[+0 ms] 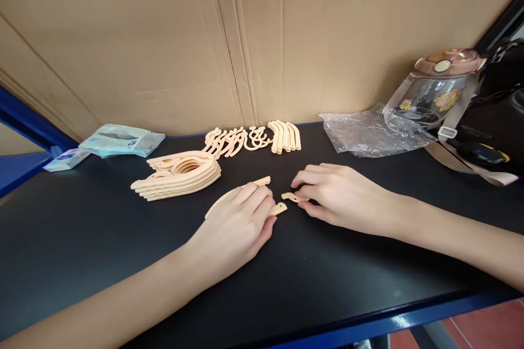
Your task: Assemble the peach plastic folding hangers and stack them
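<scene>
My left hand (241, 215) is closed around a cream plastic hanger arm (280, 209), whose holed end sticks out past the fingers. Under the same hand runs a second curved hanger arm (262, 180); whether it is gripped or just touched is hidden. A short distance to the right, my right hand (338, 193) pinches a small wavy hanger hook (289, 197) low over the table, its tip pointing at the left hand's piece. The hook and the arm look apart.
Left of centre lies a stack of cream hangers (180, 177). Loose hooks (233, 142) and a row of hanger arms (285, 136) sit along the cardboard wall (164, 38). Tissue packs (123, 139) are at left; plastic film (364, 131), a strapped bottle (434, 98) and a black bag (499, 109) at right.
</scene>
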Demonstrator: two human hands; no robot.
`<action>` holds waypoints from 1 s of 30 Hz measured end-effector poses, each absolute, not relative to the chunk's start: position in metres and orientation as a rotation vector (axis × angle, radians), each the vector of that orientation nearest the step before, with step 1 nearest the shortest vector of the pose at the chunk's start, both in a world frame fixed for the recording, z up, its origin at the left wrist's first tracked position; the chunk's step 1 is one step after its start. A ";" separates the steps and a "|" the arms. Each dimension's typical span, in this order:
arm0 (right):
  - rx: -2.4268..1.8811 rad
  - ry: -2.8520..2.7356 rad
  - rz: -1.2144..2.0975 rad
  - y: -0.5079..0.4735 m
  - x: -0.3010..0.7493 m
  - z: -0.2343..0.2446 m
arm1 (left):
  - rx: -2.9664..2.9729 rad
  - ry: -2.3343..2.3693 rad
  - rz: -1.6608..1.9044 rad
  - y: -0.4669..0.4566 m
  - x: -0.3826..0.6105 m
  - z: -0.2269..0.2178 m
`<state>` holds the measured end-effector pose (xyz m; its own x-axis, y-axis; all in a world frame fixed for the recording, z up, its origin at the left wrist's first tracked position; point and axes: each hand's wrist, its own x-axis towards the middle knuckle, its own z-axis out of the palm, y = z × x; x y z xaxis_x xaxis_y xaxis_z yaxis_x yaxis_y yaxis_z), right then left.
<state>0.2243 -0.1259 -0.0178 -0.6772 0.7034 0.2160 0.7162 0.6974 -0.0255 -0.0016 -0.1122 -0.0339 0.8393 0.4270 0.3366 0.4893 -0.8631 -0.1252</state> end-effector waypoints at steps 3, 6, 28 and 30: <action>-1.144 -2.557 0.152 -0.125 0.231 -0.022 | -2.829 -0.630 -0.548 -0.114 0.003 -0.037; -1.136 -2.440 0.398 -0.124 0.235 -0.022 | -2.878 -0.573 -0.618 -0.114 0.000 -0.036; -1.220 -2.180 1.048 -0.132 0.224 -0.027 | -3.012 -0.615 -0.582 -0.100 -0.014 -0.046; -1.190 -2.181 1.058 -0.132 0.223 -0.026 | -3.034 -0.643 -0.567 -0.100 -0.015 -0.046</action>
<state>0.2232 -0.1323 -0.0263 -0.5341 0.8453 0.0162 0.5105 0.3377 -0.7908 -0.0147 -0.0996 -0.0457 0.8521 0.3947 0.3436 0.3907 -0.9167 0.0841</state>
